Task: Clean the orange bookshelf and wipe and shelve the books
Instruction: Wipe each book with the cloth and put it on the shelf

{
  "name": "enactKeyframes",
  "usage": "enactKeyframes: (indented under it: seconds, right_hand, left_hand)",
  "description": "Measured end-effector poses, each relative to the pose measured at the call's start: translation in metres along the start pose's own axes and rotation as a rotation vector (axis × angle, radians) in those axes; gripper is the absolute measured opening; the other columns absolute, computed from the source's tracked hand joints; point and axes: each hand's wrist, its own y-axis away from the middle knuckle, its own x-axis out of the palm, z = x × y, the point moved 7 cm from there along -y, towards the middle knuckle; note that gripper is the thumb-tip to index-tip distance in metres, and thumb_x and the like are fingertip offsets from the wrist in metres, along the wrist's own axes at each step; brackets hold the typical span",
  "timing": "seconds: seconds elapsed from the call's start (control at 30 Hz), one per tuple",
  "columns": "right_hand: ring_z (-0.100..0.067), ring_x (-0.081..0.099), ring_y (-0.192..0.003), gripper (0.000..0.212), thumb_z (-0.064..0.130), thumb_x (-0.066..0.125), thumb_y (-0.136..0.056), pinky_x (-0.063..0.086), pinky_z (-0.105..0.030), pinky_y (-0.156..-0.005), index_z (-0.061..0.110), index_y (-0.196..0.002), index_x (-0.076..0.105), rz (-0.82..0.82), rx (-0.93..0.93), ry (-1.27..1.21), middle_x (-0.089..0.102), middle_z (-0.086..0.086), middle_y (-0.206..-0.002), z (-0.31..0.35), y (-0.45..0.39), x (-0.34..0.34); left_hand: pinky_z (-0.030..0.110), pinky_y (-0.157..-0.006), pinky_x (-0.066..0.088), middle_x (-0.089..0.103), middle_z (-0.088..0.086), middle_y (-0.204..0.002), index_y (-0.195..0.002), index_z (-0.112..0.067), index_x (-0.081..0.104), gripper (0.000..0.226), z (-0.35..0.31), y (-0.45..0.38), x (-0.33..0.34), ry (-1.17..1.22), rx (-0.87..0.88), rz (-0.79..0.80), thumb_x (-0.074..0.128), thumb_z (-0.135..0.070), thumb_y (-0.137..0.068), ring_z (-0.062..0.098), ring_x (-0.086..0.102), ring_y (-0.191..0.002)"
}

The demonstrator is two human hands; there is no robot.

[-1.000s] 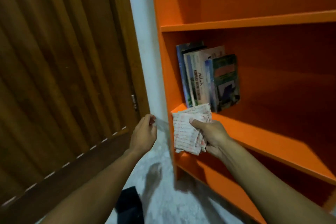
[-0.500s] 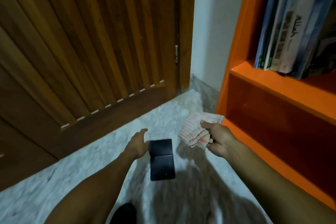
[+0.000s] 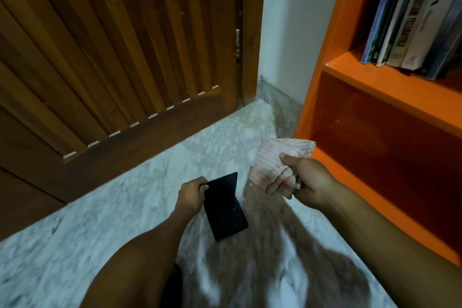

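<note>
A thin black book (image 3: 226,207) lies on the marble floor with its far cover bent upward. My left hand (image 3: 191,194) grips that raised cover at its left edge. To the right, my right hand (image 3: 303,184) is closed on a crumpled white cloth with red stripes (image 3: 277,165), held just above the floor in front of the orange bookshelf (image 3: 375,87). Several books (image 3: 415,17) stand upright on the shelf at the upper right. The compartment under them is bare orange.
A brown slatted wooden door (image 3: 112,57) fills the left and back. A white wall strip (image 3: 295,27) separates it from the bookshelf. The grey-white marble floor (image 3: 75,245) spreads to the lower left. A dark object (image 3: 172,287) shows between my forearms at the bottom.
My view dropped from the shelf to the floor. My left hand reached the black book and took hold of its cover, lifting it. The right hand kept the cloth and lowered with it.
</note>
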Motion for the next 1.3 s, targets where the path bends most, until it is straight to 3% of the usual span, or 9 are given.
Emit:
enactKeyframes:
  seconds: [0.17,0.27,0.4,0.53,0.73,0.83,0.97,1.1,1.3]
  right_hand:
    - [-0.033,0.072,-0.091,0.018,0.006,0.051,-0.101,0.059,-0.04,-0.07,0.0,-0.113,0.063,-0.068,-0.082,-0.102,0.073,-0.019,-0.106,0.014,0.007,-0.006]
    - [-0.031,0.071,-0.088,0.014,0.007,0.051,-0.102,0.06,-0.041,-0.066,0.005,-0.106,0.064,-0.085,-0.134,-0.173,0.072,-0.017,-0.104,0.022,0.017,-0.006]
    - [-0.037,0.071,-0.092,0.01,0.009,0.056,-0.099,0.055,-0.054,-0.088,0.005,-0.1,0.066,-0.129,-0.235,-0.233,0.073,-0.019,-0.103,0.032,0.032,0.004]
    - [-0.03,0.068,-0.079,0.022,0.011,0.05,-0.103,0.053,-0.028,-0.052,0.001,-0.12,0.059,-0.147,-0.342,-0.223,0.069,-0.019,-0.11,0.036,0.047,0.025]
    - [-0.029,0.065,-0.107,0.04,0.023,0.046,-0.099,0.056,-0.047,-0.091,0.014,-0.138,0.049,-0.162,-0.45,-0.065,0.063,-0.007,-0.127,0.03,0.065,0.054]
    - [-0.023,0.061,-0.111,0.047,0.03,0.043,-0.1,0.053,-0.04,-0.091,0.026,-0.147,0.042,-0.171,-0.544,0.203,0.058,0.0,-0.129,0.033,0.075,0.065]
    - [-0.012,0.014,-0.152,0.074,-0.011,0.04,-0.098,0.027,-0.035,-0.121,0.033,-0.155,0.023,-0.145,-0.878,0.567,0.017,0.013,-0.162,0.048,0.11,0.084]
    - [-0.004,-0.003,-0.151,0.092,-0.03,0.04,-0.081,0.008,0.001,-0.109,0.026,-0.153,0.029,-0.028,-1.033,0.747,0.008,0.011,-0.164,0.032,0.11,0.1]
    - [0.0,0.007,-0.15,0.09,-0.03,0.041,-0.077,0.01,-0.004,-0.114,0.026,-0.146,0.035,0.159,-1.014,0.8,0.021,0.018,-0.155,-0.003,0.118,0.116]
  left_hand:
    - [0.031,-0.065,0.043,0.066,0.004,-0.071,-0.08,-0.016,0.065,0.018,-0.057,-0.008,-0.036,0.162,0.124,-0.066,0.058,-0.015,-0.096,0.019,0.061,-0.068]
    - [0.048,-0.073,0.053,0.064,0.009,-0.074,-0.08,-0.02,0.063,0.017,-0.103,-0.009,-0.073,0.277,0.178,-0.025,0.057,-0.026,-0.095,0.033,0.062,-0.074]
    - [0.052,-0.078,0.059,0.067,0.012,-0.09,-0.089,-0.019,0.065,0.018,-0.161,0.01,-0.126,0.416,0.205,-0.055,0.052,-0.02,-0.102,0.036,0.066,-0.088]
    - [0.039,-0.069,0.061,0.068,0.01,-0.089,-0.099,-0.015,0.065,0.019,-0.201,0.042,-0.158,0.629,0.162,-0.096,0.047,-0.016,-0.105,0.028,0.068,-0.081]
    - [0.03,-0.067,0.06,0.073,0.004,-0.092,-0.105,-0.019,0.069,0.023,-0.221,0.092,-0.16,0.631,0.219,-0.043,0.046,-0.015,-0.105,0.017,0.072,-0.081]
    - [0.02,-0.061,0.055,0.071,-0.004,-0.083,-0.104,-0.017,0.069,0.022,-0.228,0.109,-0.148,0.596,0.262,-0.017,0.048,-0.014,-0.104,0.007,0.069,-0.071]
    - [0.024,-0.063,0.058,0.073,0.001,-0.085,-0.103,-0.014,0.069,0.021,-0.241,0.115,-0.142,0.678,0.271,-0.037,0.048,-0.014,-0.104,0.011,0.072,-0.073]
    - [0.035,-0.069,0.063,0.073,0.004,-0.095,-0.106,-0.016,0.07,0.023,-0.24,0.109,-0.146,0.707,0.259,-0.125,0.047,-0.014,-0.104,0.021,0.072,-0.086]
    - [0.039,-0.07,0.05,0.068,0.003,-0.084,-0.096,-0.025,0.067,0.019,-0.218,0.09,-0.161,0.608,0.257,-0.277,0.05,-0.022,-0.104,0.022,0.062,-0.077]
